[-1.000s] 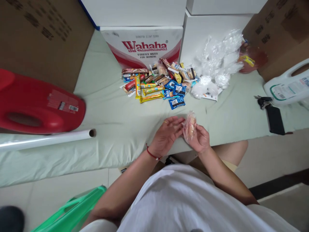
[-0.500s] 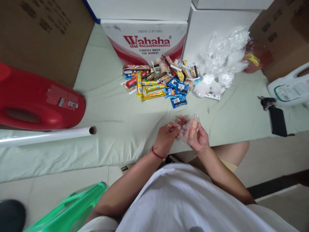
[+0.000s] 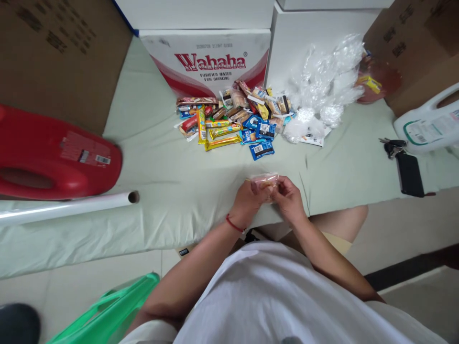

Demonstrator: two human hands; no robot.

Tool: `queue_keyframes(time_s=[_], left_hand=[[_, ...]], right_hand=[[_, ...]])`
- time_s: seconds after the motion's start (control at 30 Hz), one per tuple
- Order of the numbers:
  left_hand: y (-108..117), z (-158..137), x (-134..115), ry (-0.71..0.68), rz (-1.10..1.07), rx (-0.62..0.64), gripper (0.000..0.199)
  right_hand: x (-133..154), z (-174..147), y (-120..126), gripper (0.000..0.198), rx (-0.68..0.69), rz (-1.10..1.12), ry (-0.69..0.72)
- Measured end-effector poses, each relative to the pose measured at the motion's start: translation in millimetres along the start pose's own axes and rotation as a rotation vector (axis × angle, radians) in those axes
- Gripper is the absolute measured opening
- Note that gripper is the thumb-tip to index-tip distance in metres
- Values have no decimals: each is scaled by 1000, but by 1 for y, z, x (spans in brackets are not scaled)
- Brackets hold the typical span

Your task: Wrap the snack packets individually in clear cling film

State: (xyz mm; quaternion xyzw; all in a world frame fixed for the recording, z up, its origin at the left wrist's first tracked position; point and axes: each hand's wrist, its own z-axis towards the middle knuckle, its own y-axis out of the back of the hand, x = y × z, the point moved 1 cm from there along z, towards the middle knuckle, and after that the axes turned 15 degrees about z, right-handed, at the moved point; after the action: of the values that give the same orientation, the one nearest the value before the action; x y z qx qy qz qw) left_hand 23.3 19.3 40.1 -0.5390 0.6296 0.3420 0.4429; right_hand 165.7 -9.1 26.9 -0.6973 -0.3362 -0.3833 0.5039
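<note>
Between my hands, above the front part of the cloth-covered table [image 3: 172, 191], is a snack in clear plastic wrap [image 3: 264, 179]. My left hand [image 3: 248, 200] is closed on its left side, a red bracelet on the wrist. With thumb and fingers, my right hand [image 3: 289, 197] pinches its right side. Both thumbs meet near the front of the wrap and cover part of it. Farther back lies a pile of packaged snacks [image 3: 224, 130], with blue packets [image 3: 262, 150] at its near edge.
Crumpled clear plastic bags [image 3: 319, 86] are heaped right of the pile, before white boxes. A red jug [image 3: 64, 153] and a plastic film roll [image 3: 71, 205] lie left. Keys [image 3: 393, 147], a black case [image 3: 410, 174] and a white jug [image 3: 430, 125] are right.
The wrapped snack has turned from upright in my right palm to crosswise between both hands. My right hand has moved left and turned over, its fingers now pinching the wrap.
</note>
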Motion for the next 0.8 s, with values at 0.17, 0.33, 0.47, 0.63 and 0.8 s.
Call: queue_keyframes(time_s=[0.17,0.33,0.47,0.63,0.8], left_hand=[[-4,6,3,13,-92,14,34],[-12,8,0,60,-271,12,49],[-27,8,-2,78,-213,39,51],[-7,9,-5,7,100,-88,37],[75,-12,5,-131,608,-324,37]], right_hand=[[8,-2,0,49,-36,125,-71],[15,-8,4,60,72,105,-199],[17,-8,14,46,-30,41,-123],[48,6,60,41,-231,-22,35],[134,54,142,41,-452,-99,306]])
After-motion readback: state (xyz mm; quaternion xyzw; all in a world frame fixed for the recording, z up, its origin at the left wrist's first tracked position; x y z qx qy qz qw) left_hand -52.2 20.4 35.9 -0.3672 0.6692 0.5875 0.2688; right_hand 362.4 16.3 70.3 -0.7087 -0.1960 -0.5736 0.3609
